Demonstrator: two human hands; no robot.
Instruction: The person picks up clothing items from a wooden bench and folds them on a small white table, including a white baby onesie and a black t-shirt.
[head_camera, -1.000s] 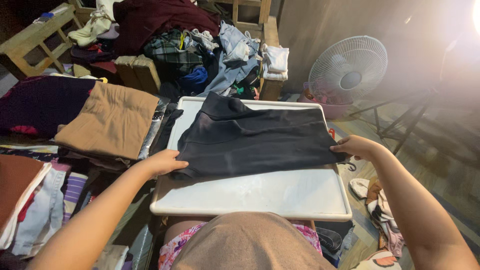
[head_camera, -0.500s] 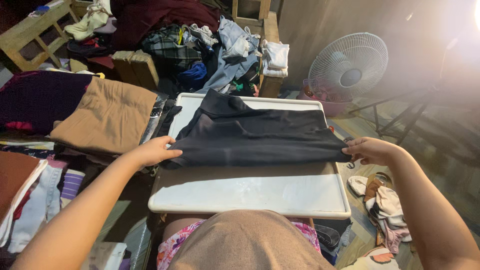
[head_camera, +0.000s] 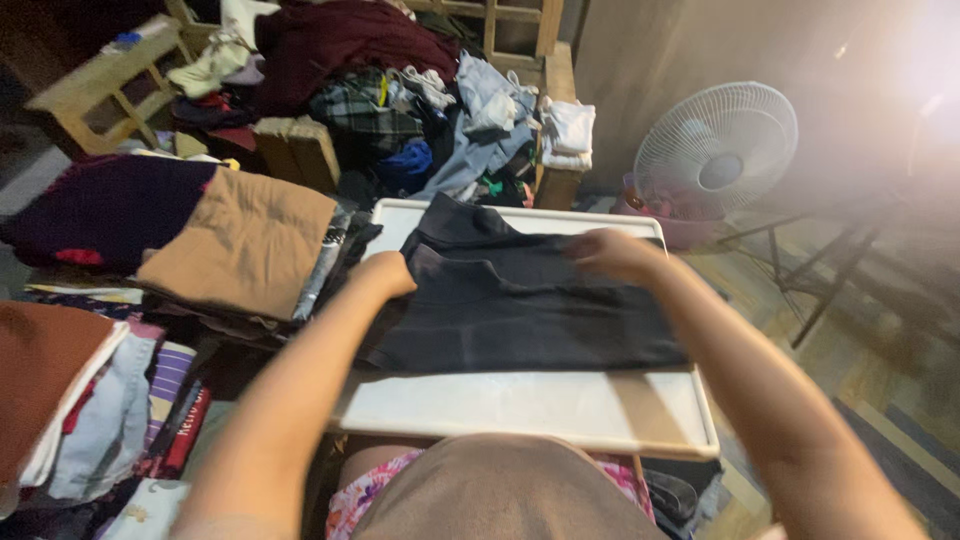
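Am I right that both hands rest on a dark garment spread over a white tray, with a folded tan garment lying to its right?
Not quite: the head view shows the folded tan garment to the left of the white tray. Both hands, left hand and right hand, are on the dark garment.

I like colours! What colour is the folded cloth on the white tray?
Dark charcoal, nearly black: the cloth, seen in the head view.

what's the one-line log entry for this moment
left hand on dark garment | right hand on garment | garment on white tray table
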